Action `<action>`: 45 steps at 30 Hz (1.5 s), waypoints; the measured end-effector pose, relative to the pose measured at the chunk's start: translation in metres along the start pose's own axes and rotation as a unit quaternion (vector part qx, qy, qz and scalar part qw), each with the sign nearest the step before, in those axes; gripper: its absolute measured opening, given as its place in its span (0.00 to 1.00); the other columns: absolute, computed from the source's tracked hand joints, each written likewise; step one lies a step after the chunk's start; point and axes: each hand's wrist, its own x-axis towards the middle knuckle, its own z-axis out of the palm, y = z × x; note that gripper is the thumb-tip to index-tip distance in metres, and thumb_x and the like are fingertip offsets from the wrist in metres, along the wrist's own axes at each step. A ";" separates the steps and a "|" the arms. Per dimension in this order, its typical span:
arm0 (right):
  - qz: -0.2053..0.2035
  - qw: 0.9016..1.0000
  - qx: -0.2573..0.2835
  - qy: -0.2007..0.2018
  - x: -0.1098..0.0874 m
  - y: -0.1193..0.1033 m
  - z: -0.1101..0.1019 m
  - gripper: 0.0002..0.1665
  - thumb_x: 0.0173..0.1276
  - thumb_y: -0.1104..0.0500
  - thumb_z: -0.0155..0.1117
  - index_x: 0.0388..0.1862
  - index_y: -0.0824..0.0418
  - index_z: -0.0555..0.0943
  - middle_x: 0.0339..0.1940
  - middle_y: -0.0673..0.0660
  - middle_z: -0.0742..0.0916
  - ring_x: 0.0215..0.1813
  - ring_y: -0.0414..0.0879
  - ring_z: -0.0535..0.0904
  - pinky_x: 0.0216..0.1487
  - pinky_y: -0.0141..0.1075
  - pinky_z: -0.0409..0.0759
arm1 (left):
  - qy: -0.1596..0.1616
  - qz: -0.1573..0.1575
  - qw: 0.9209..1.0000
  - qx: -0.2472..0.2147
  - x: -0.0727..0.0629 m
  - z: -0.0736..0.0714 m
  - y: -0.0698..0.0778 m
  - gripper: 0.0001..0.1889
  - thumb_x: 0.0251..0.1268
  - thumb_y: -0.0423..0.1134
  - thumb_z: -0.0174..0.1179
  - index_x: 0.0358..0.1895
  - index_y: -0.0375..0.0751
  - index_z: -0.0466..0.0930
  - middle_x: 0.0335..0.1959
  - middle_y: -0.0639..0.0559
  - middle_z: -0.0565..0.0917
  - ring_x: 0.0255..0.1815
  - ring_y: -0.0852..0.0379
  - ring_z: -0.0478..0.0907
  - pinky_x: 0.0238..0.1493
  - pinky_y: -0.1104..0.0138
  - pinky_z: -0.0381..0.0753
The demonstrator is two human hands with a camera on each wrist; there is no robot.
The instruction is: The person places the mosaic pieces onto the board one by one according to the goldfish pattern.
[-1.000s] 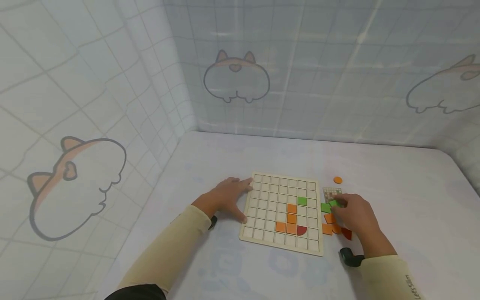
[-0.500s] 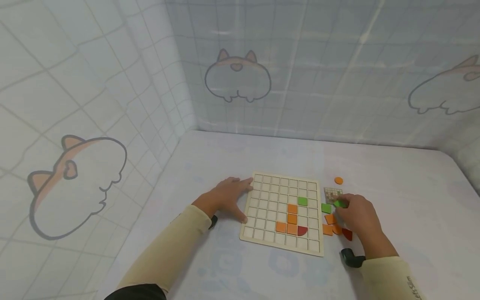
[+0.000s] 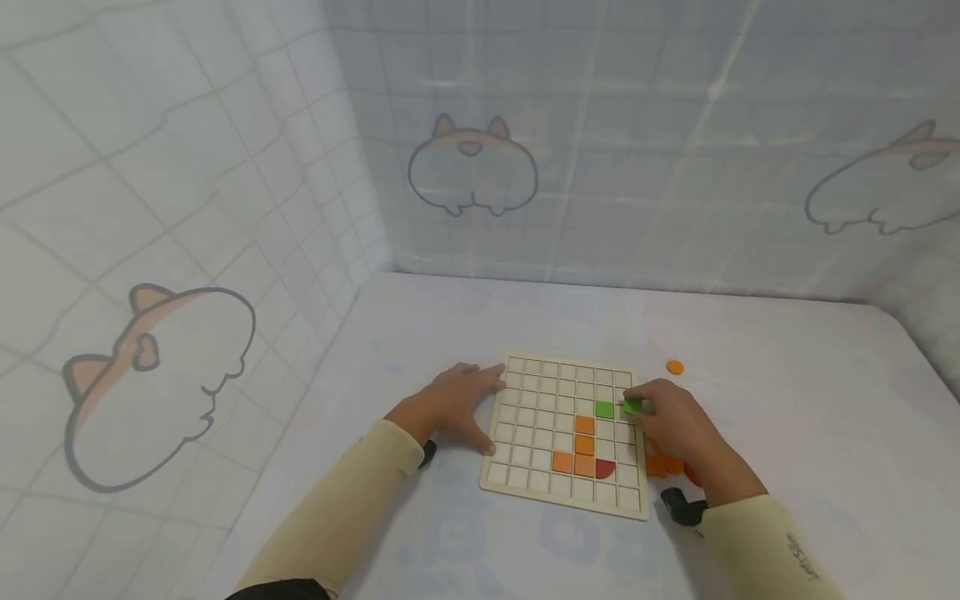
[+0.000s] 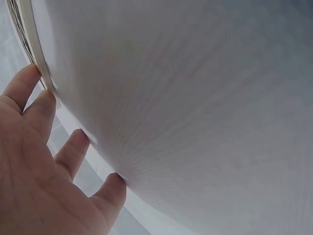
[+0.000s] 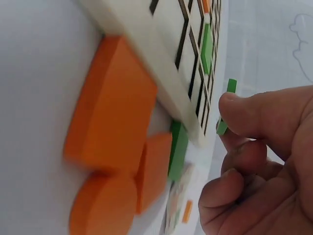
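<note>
Head view: Your left hand (image 3: 456,406) rested at the left edge of the grid board (image 3: 562,502) on the bench (image 3: 465,317), thumb and forefinger set wide apart along the rim. Your right hand (image 3: 671,417) held a green tile (image 3: 632,407) at the board's right-hand margin, roughly in line with the seated green tile (image 3: 604,409). Orange tiles (image 3: 584,446) and a red piece (image 3: 605,469) occupied other cells; loose orange pieces (image 3: 663,466) lay beside the right edge, partly covered by your hand. The step in hand was judged to be placement of the green tile in a cell. The next move appeared to call for squaring the tile to its cell, lowering it flat and releasing, with the board steadied.

Left wrist view: Your left fingers (image 4: 41,105) were spread and held nothing; two tips met the board's edge.

Right wrist view: Your right fingers (image 5: 244,110) were closed to a narrow pinch, the thumb on the green tile, which stood edge-on to the camera, its ends projecting. It appeared clear of the board. A loose green tile (image 5: 177,152) lay near the rim, beside the orange pieces.
</note>
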 end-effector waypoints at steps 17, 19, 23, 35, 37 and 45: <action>0.041 0.999 -0.015 -0.017 0.007 -0.003 0.007 0.25 0.65 0.63 0.68 0.62 0.64 0.83 0.65 0.68 0.77 0.61 0.65 0.71 0.64 0.61 0.75 | -0.006 -0.006 1.000 -0.011 -0.003 -0.008 0.011 0.63 0.32 0.65 0.82 0.79 0.64 0.59 0.82 0.66 0.56 0.83 0.50 0.51 0.79 0.49 0.58; 0.028 0.999 -0.022 -0.010 0.006 -0.002 0.007 0.25 0.66 0.61 0.68 0.63 0.63 0.82 0.65 0.68 0.77 0.63 0.66 0.71 0.65 0.63 0.73 | -0.008 -0.009 1.000 -0.008 -0.001 -0.011 0.014 0.63 0.33 0.65 0.83 0.80 0.64 0.58 0.82 0.65 0.56 0.83 0.50 0.51 0.78 0.48 0.59; 0.007 1.000 -0.025 -0.003 0.002 -0.001 0.004 0.27 0.67 0.57 0.69 0.65 0.59 0.81 0.67 0.66 0.78 0.67 0.66 0.71 0.65 0.63 0.73 | -0.010 -0.009 1.000 0.001 0.005 -0.016 0.017 0.62 0.34 0.64 0.83 0.80 0.64 0.59 0.83 0.65 0.54 0.83 0.50 0.50 0.78 0.49 0.60; 0.042 0.999 -0.012 0.009 -0.010 0.022 -0.014 0.30 0.69 0.55 0.67 0.68 0.61 0.78 0.71 0.70 0.74 0.66 0.68 0.72 0.62 0.64 0.75 | -0.002 0.000 1.000 0.027 0.003 -0.013 0.012 0.59 0.33 0.67 0.81 0.77 0.60 0.66 0.83 0.67 0.53 0.80 0.52 0.54 0.76 0.50 0.63; 0.059 0.998 -0.013 0.000 -0.010 0.025 -0.012 0.31 0.68 0.55 0.67 0.69 0.61 0.78 0.71 0.71 0.74 0.64 0.67 0.73 0.60 0.63 0.76 | 0.002 0.002 0.999 0.033 0.001 -0.012 0.010 0.58 0.32 0.68 0.81 0.76 0.60 0.67 0.83 0.67 0.54 0.80 0.52 0.56 0.75 0.50 0.64; 0.065 0.998 -0.008 -0.012 -0.012 0.028 -0.002 0.36 0.62 0.52 0.74 0.68 0.62 0.78 0.73 0.72 0.72 0.70 0.69 0.67 0.66 0.67 0.70 | 0.010 -0.004 1.000 0.014 -0.003 -0.007 0.006 0.59 0.31 0.67 0.82 0.76 0.62 0.66 0.82 0.69 0.55 0.79 0.54 0.57 0.76 0.51 0.63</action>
